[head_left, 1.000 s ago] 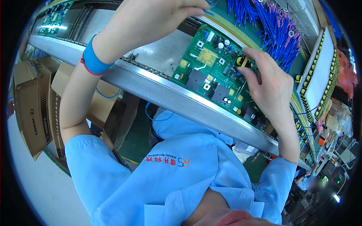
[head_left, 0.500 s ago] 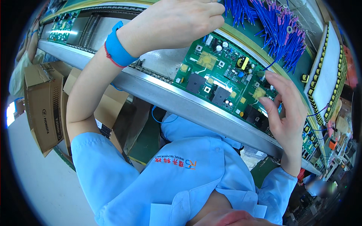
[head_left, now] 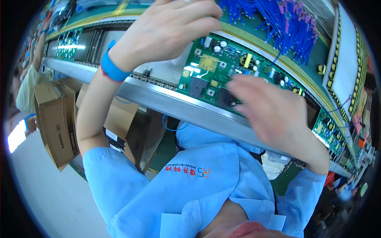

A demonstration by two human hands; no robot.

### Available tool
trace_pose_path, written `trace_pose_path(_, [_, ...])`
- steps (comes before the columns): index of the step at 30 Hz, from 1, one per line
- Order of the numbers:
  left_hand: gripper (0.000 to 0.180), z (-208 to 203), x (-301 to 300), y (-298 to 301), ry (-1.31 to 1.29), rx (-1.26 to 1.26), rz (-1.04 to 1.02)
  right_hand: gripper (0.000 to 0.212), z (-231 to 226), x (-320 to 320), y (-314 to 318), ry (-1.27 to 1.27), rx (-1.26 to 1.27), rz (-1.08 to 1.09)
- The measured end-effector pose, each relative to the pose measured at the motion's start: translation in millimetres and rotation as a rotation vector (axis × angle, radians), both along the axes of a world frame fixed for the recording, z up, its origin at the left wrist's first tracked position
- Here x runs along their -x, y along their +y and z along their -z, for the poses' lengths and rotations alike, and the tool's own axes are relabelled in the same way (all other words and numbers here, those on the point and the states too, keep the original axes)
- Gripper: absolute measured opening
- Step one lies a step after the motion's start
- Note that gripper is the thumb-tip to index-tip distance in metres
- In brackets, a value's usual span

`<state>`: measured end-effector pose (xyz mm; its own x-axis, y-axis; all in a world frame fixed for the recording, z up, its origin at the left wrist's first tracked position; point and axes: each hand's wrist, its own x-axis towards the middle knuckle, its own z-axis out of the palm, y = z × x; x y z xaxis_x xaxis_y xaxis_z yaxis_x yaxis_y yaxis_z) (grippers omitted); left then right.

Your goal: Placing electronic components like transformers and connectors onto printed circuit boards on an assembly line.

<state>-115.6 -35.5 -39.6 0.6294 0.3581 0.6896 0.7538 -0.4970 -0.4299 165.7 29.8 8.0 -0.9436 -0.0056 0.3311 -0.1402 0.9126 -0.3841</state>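
Observation:
A green circuit board (head_left: 222,75), set with capacitors, dark blocks and a yellow-banded transformer, lies on the metal conveyor rail (head_left: 174,104) in front of me. Over its near edge hovers my right hand (head_left: 274,109), blurred by motion, thumb and forefinger apart and nothing visible between them. My left hand (head_left: 170,33), wearing a blue wristband (head_left: 113,65), is raised above the left end of the board. Its fingers are curled; the tips and anything in them are hidden at the top of the view.
Bundles of blue wires (head_left: 291,35) with pink ends lie beyond the board. More circuit boards sit on the line at left (head_left: 68,45) and right (head_left: 329,131). A white panel (head_left: 343,67) edged with yellow-and-black parts stands at right. Cardboard boxes (head_left: 57,123) stand at lower left.
My right hand has moved left across the board from its right part. The left hand has shifted slightly left and down, still curled. The whole view has shifted a little.

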Motion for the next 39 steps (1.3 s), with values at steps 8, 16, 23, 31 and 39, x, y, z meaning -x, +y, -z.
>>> trace_pose_path(8, [0.034,-46.5,-14.6,-80.0,-0.227,0.332,-0.564,0.035,35.2,51.4,-69.9,0.025,-0.244,-0.114])
trace_pose_path(16, [0.028,-77.5,59.9,-187.3,-1.009,0.108,-0.754,0.047,24.4,47.4,-65.7,-0.171,-0.198,-0.146])
trace_pose_path(23, [0.030,-37.5,191.5,-274.0,-1.428,-0.357,-0.840,0.044,9.8,8.2,-49.6,-0.324,-0.247,-0.023])
trace_pose_path(31, [0.037,65.6,285.0,-334.2,-1.264,-0.319,-1.625,0.038,-1.0,-14.0,-40.6,-0.330,-0.196,0.050])
trace_pose_path(39, [0.056,54.5,314.3,-324.1,-1.209,0.057,-1.762,0.024,-6.0,-20.8,-26.5,-0.421,-0.085,0.107])
